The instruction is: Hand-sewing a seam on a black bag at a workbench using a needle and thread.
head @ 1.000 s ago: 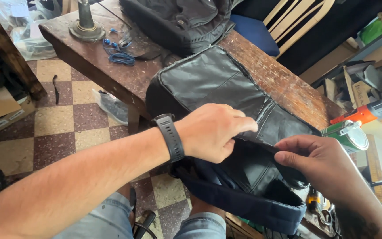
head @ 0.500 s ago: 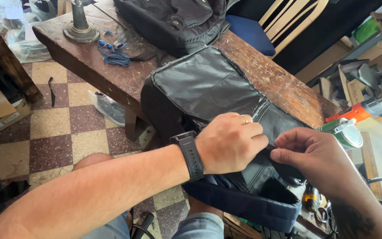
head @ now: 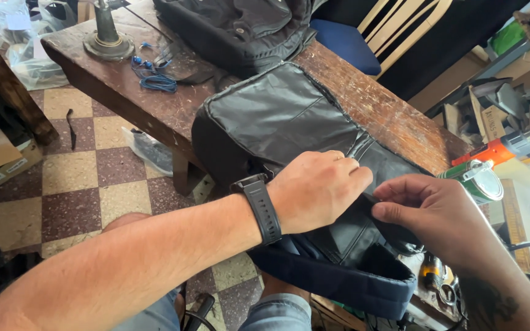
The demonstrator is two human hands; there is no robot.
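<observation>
Bag: we have a black, soft-sided fabric bag with a dark blue padded edge (head: 289,122) lying half on the worn brown wooden table (head: 387,116), its lower end hanging over the table's near edge towards our lap.
Left hand: our left hand (head: 317,190), a black watch on its wrist, is clenched over the seam where the bag's front flap meets the body; the fingertips are hidden, so we judge it pinches the fabric or a zip there.
Right hand: our right hand (head: 437,214) grasps the bag's fabric just beside the left, thumb and fingers pressed together on the edge of the opening.
Opening: the lower pocket gapes, showing the blue lining.
Done so far: as far as we can see, the bag is laid out and both hands are on the seam, with the pocket partly open.
Left to do: we judge the work at the seam is midway; whether the zip runs further we cannot tell.
Around: a second dark bag (head: 240,30) and a tangle of blue cord (head: 154,76) lie farther along the table; a green tin with a silver lid (head: 480,181) stands just beside our right hand.
</observation>
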